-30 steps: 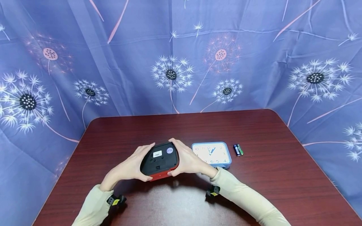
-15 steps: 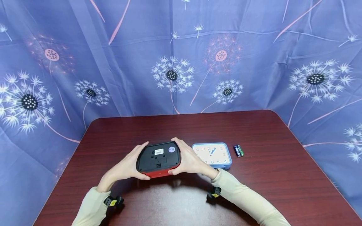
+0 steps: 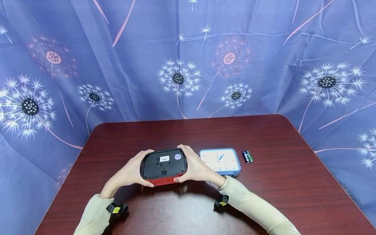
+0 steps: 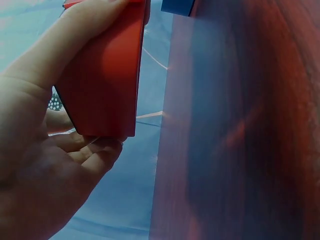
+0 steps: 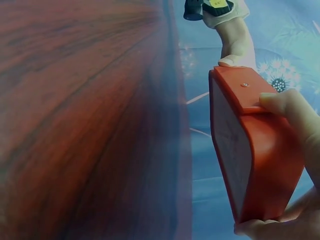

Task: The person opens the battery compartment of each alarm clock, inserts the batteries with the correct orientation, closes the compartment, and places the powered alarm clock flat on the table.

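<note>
Both hands hold a red clock (image 3: 164,164) over the table, its black back turned up. A white barcode label, a round purple sticker, small knobs and a battery cover show on that back. My left hand (image 3: 130,171) grips the left end, thumb on the near red side and fingers at the far edge. At the other end, my right hand (image 3: 192,166) grips it the same way. The right wrist view shows the clock's red casing (image 5: 275,155) held clear of the tabletop, its pale front facing down. A blue clock (image 3: 220,160) lies face up beside the right hand.
Two small batteries (image 3: 247,156), one dark blue and one green, lie side by side right of the blue clock. The dark red wooden table (image 3: 279,195) ends at a blue dandelion-print curtain (image 3: 141,65) behind and at both sides.
The red clock, tilted and turned a second ago, has been levelled, its back now facing more squarely up. The left hand shifted slightly left with it. Both hands keep their grip.
</note>
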Action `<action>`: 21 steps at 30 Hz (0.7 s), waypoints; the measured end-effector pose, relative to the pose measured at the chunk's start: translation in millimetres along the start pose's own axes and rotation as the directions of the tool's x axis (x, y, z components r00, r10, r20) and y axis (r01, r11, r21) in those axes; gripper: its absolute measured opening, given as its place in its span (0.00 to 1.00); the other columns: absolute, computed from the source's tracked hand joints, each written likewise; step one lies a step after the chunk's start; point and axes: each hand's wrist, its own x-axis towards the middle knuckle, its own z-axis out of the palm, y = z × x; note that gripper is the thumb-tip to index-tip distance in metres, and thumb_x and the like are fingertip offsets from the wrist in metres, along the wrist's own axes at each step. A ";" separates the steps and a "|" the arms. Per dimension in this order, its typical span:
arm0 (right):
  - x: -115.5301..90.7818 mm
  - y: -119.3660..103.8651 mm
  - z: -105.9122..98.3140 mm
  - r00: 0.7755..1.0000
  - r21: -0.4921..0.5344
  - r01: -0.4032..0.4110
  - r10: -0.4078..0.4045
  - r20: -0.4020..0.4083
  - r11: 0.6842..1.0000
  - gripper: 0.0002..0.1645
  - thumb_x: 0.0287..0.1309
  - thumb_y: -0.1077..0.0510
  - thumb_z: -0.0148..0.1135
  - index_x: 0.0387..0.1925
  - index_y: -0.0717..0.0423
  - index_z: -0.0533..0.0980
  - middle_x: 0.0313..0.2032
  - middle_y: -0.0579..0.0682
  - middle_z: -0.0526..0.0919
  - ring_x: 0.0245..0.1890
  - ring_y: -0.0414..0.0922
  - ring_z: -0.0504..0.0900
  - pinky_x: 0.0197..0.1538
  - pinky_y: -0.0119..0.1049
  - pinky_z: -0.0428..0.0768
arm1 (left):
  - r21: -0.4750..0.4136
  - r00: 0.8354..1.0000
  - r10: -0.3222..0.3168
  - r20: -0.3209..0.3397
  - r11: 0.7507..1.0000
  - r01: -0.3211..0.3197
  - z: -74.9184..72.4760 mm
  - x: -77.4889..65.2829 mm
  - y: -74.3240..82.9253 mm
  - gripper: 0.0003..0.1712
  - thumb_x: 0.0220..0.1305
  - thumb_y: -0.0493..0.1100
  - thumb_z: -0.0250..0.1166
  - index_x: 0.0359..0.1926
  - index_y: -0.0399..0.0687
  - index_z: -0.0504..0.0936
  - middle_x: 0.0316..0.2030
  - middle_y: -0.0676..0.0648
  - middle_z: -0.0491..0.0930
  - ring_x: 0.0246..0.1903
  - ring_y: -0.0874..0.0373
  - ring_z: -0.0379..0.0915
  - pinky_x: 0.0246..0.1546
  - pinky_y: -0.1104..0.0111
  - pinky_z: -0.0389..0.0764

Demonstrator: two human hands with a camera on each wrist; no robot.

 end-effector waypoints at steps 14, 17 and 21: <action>-0.6 3.3 4.4 0.999 -0.012 -0.021 0.021 0.036 1.000 0.64 0.27 0.43 0.82 0.66 0.54 0.59 0.58 0.53 0.70 0.53 0.45 0.72 0.54 0.43 0.76 | -0.010 0.999 -0.021 0.038 1.000 0.021 3.6 -1.4 -4.8 0.64 0.27 0.60 0.83 0.67 0.45 0.63 0.55 0.48 0.72 0.51 0.54 0.71 0.48 0.56 0.77; -0.6 2.6 4.5 0.998 -0.011 -0.038 0.039 0.052 0.999 0.64 0.27 0.43 0.82 0.67 0.55 0.59 0.59 0.54 0.70 0.53 0.45 0.72 0.54 0.44 0.76 | 0.003 0.999 -0.026 0.044 1.000 0.026 4.8 -1.7 -5.9 0.65 0.27 0.61 0.83 0.67 0.45 0.63 0.55 0.48 0.72 0.51 0.54 0.71 0.48 0.57 0.77; -0.3 2.9 5.6 0.996 -0.027 -0.059 0.061 0.067 0.998 0.64 0.27 0.42 0.81 0.67 0.55 0.59 0.60 0.55 0.70 0.54 0.46 0.72 0.55 0.44 0.75 | 0.008 0.998 -0.026 0.055 1.000 0.026 6.6 -1.8 -7.5 0.64 0.28 0.63 0.82 0.66 0.44 0.62 0.54 0.48 0.72 0.50 0.55 0.70 0.47 0.58 0.78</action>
